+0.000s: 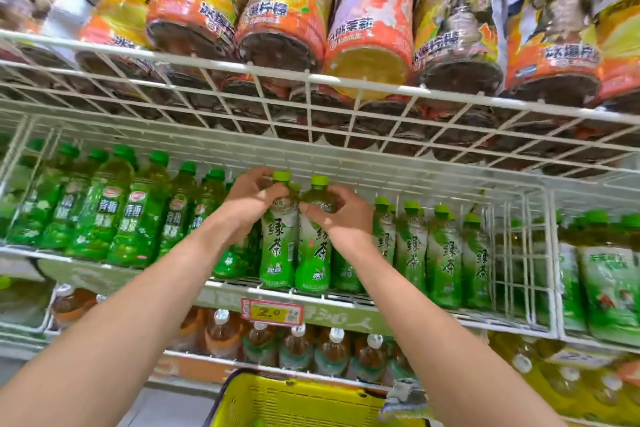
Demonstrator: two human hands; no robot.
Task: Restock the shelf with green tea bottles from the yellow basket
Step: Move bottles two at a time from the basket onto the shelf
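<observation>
Your left hand grips the left green tea bottle at the shoulder; your right hand grips the right green tea bottle beside it. Both stand on the shelf under your hands, with the yellow basket far below.

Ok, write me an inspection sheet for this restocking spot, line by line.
Surface: white wire shelf, middle level, stocked with rows of green bottles.
Job's things: left bottle and right bottle, both green tea, upright side by side at the shelf's front edge; yellow basket below, contents not visible.
Clutter: nothing seen.
Hands: left hand grips the left bottle's neck; right hand pinches the right bottle near its shoulder.
Cables: nothing seen.
Surroundings: orange-labelled bottles on the shelf above; brown tea bottles on the shelf below; price tag reading 2.0 on the front rail.
</observation>
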